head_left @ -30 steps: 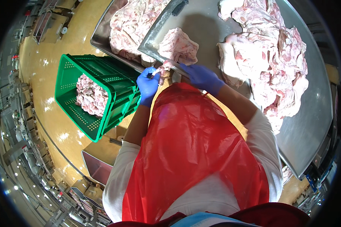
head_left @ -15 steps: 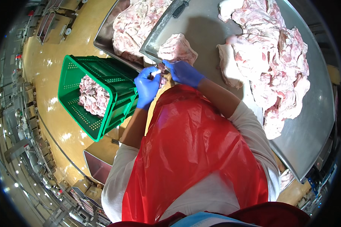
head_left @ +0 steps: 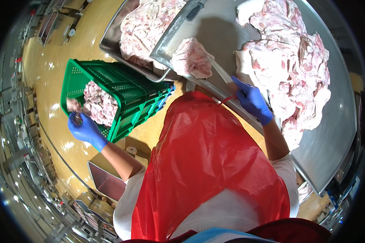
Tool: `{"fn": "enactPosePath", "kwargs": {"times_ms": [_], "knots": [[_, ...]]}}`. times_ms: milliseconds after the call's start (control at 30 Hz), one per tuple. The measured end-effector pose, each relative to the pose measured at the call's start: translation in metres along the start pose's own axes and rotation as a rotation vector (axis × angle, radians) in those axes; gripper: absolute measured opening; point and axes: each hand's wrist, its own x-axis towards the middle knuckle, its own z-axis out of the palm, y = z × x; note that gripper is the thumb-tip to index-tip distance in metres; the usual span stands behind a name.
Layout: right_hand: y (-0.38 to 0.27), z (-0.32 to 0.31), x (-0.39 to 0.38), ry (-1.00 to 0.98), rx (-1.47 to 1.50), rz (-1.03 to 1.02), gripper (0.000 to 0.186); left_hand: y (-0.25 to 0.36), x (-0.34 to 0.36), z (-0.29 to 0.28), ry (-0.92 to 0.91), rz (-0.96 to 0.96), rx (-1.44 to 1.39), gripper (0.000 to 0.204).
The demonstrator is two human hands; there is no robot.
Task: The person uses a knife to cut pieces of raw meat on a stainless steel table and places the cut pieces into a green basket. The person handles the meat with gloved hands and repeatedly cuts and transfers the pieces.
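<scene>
Swung to green crate (head_left: 136, 87) against yellow floor (head_left: 52, 101), my left hand (head_left: 85, 130) perhaps pinches meat (head_left: 73, 105); right hand (head_left: 253, 102) grips knife (head_left: 222, 74) at steel table (head_left: 324, 150).

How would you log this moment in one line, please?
left grip: at green crate; right grip: holding knife; meat piece: on metal table

We are looking over a glossy yellow floor (head_left: 81, 44), where bright reflections are shining and a dark line (head_left: 57, 155) is curving toward the lower left. Near the upper left, we are seeing a cart (head_left: 54, 28) standing on the floor, a pale wheel (head_left: 71, 32) showing beside it. Lower down, we are noticing a container with a dull reddish side (head_left: 105, 180) sitting at a slant. Along the left rim, grey machinery (head_left: 36, 174) is bending with the lens, too small for us to be making out clearly.
</scene>
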Motion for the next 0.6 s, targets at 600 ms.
{"fn": "enactPosePath", "kwargs": {"times_ms": [600], "knots": [[0.034,0.072,-0.056,0.504,0.348,0.272,0.055,0.221,-0.167,0.225,-1.037,0.422,-0.606,0.062]]}}
